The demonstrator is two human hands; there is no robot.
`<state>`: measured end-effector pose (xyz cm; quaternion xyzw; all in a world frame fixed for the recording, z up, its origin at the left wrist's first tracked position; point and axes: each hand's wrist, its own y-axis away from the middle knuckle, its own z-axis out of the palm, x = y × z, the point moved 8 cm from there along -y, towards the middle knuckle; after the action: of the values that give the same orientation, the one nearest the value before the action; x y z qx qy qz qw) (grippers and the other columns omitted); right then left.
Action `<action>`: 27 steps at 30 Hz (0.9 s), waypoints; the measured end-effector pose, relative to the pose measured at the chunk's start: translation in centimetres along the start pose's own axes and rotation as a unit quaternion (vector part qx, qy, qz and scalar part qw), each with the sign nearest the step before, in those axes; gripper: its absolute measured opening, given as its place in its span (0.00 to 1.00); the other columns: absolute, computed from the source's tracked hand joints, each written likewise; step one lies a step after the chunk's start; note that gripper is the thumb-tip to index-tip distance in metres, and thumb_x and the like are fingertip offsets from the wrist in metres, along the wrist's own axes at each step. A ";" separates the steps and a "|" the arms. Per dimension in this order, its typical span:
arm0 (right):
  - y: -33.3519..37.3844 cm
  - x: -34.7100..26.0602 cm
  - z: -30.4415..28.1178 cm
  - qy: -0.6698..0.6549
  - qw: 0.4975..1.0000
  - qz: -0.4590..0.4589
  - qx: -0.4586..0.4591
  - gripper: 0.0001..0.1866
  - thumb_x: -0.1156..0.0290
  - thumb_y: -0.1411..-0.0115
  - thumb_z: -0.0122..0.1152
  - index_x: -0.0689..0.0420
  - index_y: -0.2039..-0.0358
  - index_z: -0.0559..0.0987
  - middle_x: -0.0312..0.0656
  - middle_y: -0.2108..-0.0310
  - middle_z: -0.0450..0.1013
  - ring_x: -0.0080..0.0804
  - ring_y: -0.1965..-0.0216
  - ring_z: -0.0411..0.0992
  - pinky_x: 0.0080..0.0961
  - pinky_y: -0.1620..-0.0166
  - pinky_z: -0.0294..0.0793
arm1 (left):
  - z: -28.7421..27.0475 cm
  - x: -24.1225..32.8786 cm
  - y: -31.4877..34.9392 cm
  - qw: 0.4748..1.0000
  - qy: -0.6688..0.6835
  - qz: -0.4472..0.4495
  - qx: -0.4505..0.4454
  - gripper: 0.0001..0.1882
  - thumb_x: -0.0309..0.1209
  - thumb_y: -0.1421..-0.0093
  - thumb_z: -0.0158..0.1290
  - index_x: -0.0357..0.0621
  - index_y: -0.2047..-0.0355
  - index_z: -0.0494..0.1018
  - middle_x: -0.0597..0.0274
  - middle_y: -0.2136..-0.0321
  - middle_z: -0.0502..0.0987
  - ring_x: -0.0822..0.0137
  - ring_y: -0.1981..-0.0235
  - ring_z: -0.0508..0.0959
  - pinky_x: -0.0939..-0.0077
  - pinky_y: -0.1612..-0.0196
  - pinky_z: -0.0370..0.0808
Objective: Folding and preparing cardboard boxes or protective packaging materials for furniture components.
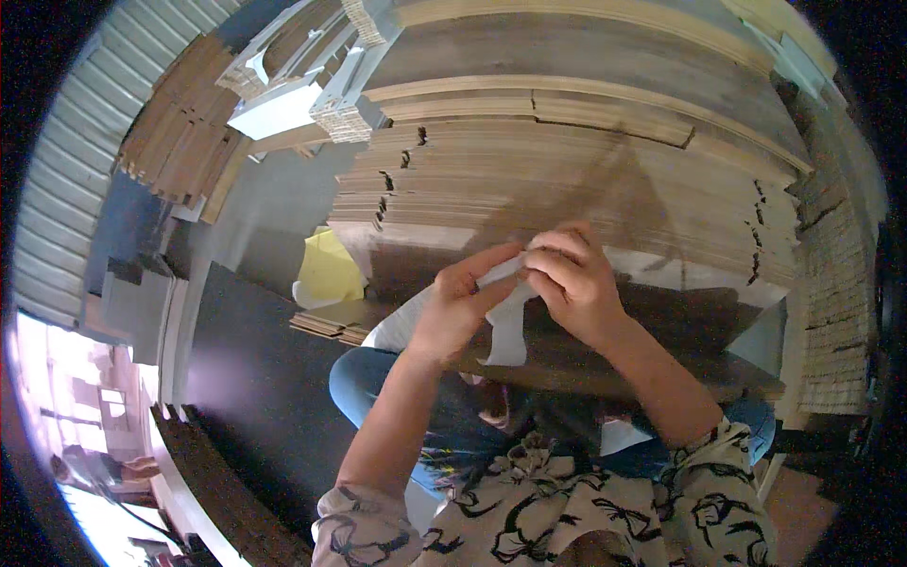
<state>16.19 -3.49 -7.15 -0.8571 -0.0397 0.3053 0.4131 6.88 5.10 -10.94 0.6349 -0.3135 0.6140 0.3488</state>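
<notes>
L hand & R hand pinch white strip over near edge of stacked boards; step prob. handling strip; next needs steady pinch.

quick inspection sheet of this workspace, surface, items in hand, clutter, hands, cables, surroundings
Surface: brown panels stacked flat in front of the person, partly in shadow
Items in hand: white strip, its loose end hanging down
Clutter: yellow sheet left of the stack; white pieces at upper left
Hands: left hand and right hand both pinch the strip
Cables: none identifiable for certain
Surroundings: corrugated wall at left; another person at lower left
</notes>
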 end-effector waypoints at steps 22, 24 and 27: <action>35.7 28.9 -36.7 0.256 0.799 0.517 0.171 0.16 0.70 0.61 0.66 0.57 0.72 0.69 0.42 0.76 0.70 0.35 0.73 0.70 0.31 0.68 0.69 | 0.9 -12.1 -2.7 0.966 0.136 -0.184 0.121 0.25 0.45 0.39 0.41 0.33 0.57 0.68 0.55 0.62 0.73 0.63 0.62 0.73 0.69 0.58 0.71; 35.2 29.6 -36.9 0.280 0.781 0.534 0.162 0.17 0.70 0.60 0.66 0.57 0.71 0.69 0.42 0.76 0.70 0.36 0.73 0.70 0.31 0.68 0.69 | 0.2 -11.9 -3.1 0.967 0.133 -0.163 0.142 0.22 0.42 0.40 0.43 0.33 0.57 0.68 0.55 0.63 0.73 0.64 0.62 0.73 0.70 0.59 0.71; 35.1 30.7 -37.0 0.333 0.749 0.553 0.147 0.17 0.69 0.60 0.66 0.58 0.72 0.69 0.43 0.76 0.71 0.38 0.73 0.70 0.31 0.67 0.69 | 0.2 -11.7 -3.2 0.963 0.118 -0.162 0.177 0.20 0.40 0.41 0.45 0.34 0.58 0.69 0.56 0.63 0.73 0.64 0.62 0.73 0.70 0.60 0.72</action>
<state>55.20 -41.98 -30.38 -0.7051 0.6270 0.1776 0.2795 9.09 6.36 -22.83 0.6518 -0.0491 0.6655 0.3603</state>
